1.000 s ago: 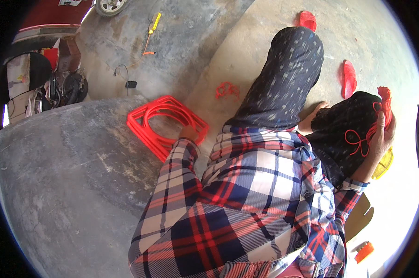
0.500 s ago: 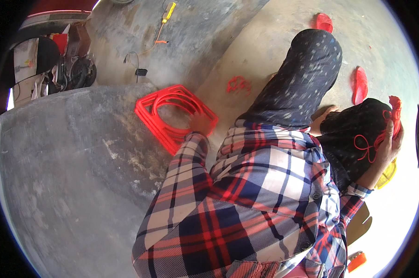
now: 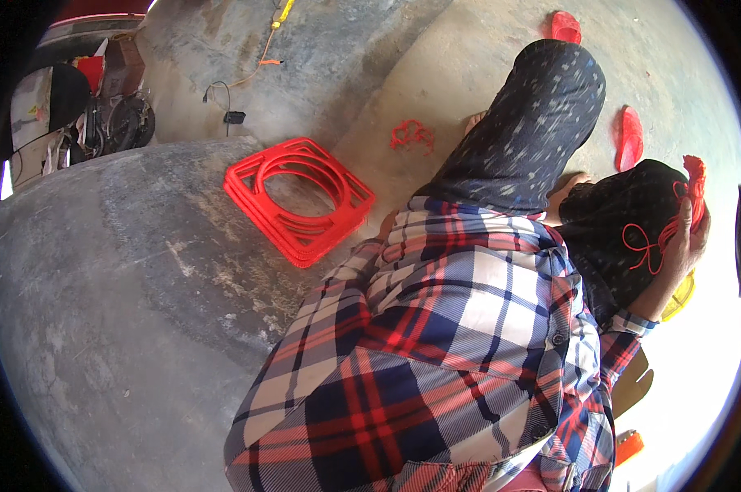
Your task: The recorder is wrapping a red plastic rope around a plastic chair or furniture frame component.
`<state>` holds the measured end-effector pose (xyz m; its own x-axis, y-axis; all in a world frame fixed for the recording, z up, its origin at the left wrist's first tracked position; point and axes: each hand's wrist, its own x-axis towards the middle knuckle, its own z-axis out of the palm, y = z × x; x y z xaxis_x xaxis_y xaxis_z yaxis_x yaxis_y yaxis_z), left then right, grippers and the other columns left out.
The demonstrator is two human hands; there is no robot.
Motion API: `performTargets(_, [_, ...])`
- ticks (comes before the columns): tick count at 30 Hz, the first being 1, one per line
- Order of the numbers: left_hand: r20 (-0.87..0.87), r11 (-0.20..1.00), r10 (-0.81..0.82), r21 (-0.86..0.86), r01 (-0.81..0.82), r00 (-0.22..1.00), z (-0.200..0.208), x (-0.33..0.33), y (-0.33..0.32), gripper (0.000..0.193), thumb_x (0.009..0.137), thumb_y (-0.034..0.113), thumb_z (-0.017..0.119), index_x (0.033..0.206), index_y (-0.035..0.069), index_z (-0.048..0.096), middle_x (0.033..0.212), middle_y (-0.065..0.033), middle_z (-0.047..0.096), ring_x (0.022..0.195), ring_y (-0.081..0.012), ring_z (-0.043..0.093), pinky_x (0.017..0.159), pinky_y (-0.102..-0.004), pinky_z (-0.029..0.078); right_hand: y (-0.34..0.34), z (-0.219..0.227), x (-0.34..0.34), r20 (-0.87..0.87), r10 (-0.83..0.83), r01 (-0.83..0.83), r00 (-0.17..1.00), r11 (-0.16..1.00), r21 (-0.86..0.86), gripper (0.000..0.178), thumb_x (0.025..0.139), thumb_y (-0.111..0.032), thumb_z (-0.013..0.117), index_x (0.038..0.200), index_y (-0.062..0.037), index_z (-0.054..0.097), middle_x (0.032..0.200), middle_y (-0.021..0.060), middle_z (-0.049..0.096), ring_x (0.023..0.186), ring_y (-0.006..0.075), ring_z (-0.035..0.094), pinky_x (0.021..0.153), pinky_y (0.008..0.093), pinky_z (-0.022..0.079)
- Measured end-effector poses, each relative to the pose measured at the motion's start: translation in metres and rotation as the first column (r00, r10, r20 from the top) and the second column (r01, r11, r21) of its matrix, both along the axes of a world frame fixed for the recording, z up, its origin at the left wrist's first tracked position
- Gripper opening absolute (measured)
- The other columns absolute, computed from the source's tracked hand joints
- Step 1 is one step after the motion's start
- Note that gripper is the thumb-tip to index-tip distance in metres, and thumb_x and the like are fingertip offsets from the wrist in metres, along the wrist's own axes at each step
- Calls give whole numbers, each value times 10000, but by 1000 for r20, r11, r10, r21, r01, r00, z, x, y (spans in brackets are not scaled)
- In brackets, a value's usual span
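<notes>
While the right hand [image 3: 690, 239] is wrapped around a bunch of red cord [image 3: 696, 174], the left hand [image 3: 386, 224] is mostly behind the checked shirt [image 3: 489, 299], so nobody can tell if it is open or has anything. Holding the cord seems to be the step now. Near the left hand, a pile of red square frames [image 3: 291, 240] lies on grey concrete [image 3: 132, 320]. Grabbing them would call for a small reach. Red string bits [image 3: 412, 136] lie past them.
</notes>
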<state>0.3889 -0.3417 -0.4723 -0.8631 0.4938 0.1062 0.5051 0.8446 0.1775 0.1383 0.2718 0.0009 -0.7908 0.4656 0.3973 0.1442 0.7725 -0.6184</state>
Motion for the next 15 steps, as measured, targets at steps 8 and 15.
performTargets(8, [157,993,114,-61,-106,981,46,49,-16,255,809,214,553,983,62,661,979,-141,629,963,-305,601,832,-425,489,-8,-4,-11,14,58,-58,998,998,-17,424,939,-287,626,1224,22,569,1094,130,681,1002,193,656,903,299,494])
performTargets(15, [288,981,189,-107,-164,939,66,47,-3,241,808,200,554,972,58,657,981,-144,628,966,-310,599,835,-423,489,-11,-7,-17,13,63,-63,998,998,-20,411,910,-301,666,1178,5,613,1055,111,694,982,179,649,917,311,483])
